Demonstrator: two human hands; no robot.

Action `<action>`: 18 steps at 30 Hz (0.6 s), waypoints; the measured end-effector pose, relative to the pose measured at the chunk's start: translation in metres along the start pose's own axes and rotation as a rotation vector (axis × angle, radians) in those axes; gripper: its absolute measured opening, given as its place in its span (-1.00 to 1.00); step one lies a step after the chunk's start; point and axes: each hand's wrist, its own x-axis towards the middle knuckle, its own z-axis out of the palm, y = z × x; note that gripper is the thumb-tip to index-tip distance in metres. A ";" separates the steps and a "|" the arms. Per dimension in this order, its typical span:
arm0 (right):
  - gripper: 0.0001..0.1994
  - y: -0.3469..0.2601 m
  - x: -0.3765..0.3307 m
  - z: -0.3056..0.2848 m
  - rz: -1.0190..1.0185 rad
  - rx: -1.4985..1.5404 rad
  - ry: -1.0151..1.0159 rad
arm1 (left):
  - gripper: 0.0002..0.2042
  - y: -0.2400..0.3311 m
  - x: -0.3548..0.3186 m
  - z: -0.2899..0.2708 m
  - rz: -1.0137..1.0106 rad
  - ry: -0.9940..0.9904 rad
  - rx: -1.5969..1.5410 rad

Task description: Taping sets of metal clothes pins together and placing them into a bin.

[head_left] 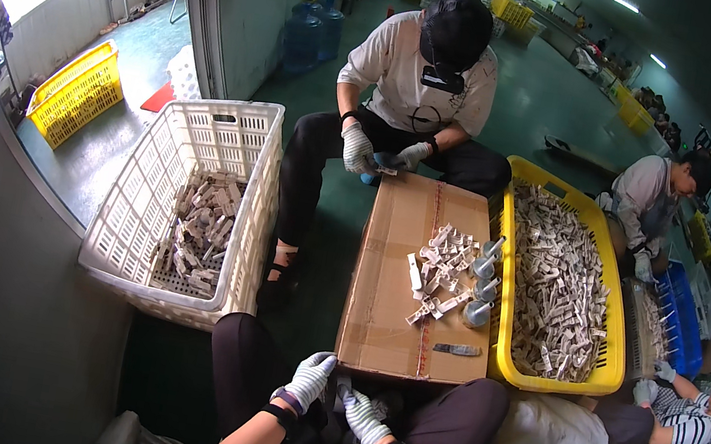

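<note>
My left hand (309, 381), in a white striped glove, is close to the front edge of the cardboard box (384, 302), its fingers drawn together. Just right of it and a little lower is my right hand (363, 417), gloved alike, its fingers curled inward. Whatever lies between the two hands is too small and dark to make out. On the box top rests a loose pile of pale clip-like pieces (437, 269). Several grey metal cone-shaped pots (477, 313) line its right edge, and a flat dark strip (456, 349) lies near the front.
A white crate (164, 298) with pale pieces stands at left. On the right, a yellow crate (527, 380) is heaped with similar pieces. Across the box sits a co-worker (416, 82) with gloved hands; two more people work beyond the yellow crate, near a blue crate (682, 324).
</note>
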 end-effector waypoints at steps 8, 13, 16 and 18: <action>-0.57 -0.035 0.012 0.002 0.148 -0.119 -0.030 | -0.83 0.009 -0.010 -0.007 -0.205 0.034 0.050; -0.53 -0.012 0.023 -0.002 0.121 -0.109 0.013 | -0.89 0.009 -0.007 0.004 -0.137 0.008 0.037; -0.50 -0.045 0.008 -0.012 0.152 -0.103 0.030 | -0.88 -0.003 -0.009 -0.004 0.023 -0.195 -0.014; -0.57 -0.030 0.014 -0.007 -0.087 -0.207 0.127 | -0.85 -0.004 -0.013 -0.007 0.036 -0.203 0.119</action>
